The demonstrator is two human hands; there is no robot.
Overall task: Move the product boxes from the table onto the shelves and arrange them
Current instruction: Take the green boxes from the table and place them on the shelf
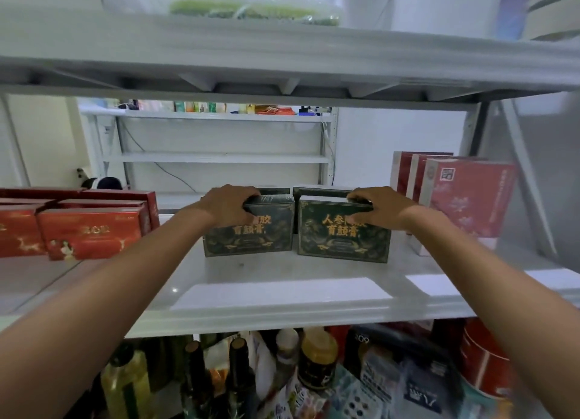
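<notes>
Hands [227, 205] [381, 207] — seemingly gripping 2 green boxes [251, 236] [343, 240]

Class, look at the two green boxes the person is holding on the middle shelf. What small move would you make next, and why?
Probably slide both back together. Left hand grips the left green box, right hand the right green box; more green boxes stand just behind, and bare shelf lies in front.

You see glossy printed card on the dark green boxes [343, 230]. The shelf [282, 290] looks like smooth, white-painted metal with a faint sheen.
</notes>
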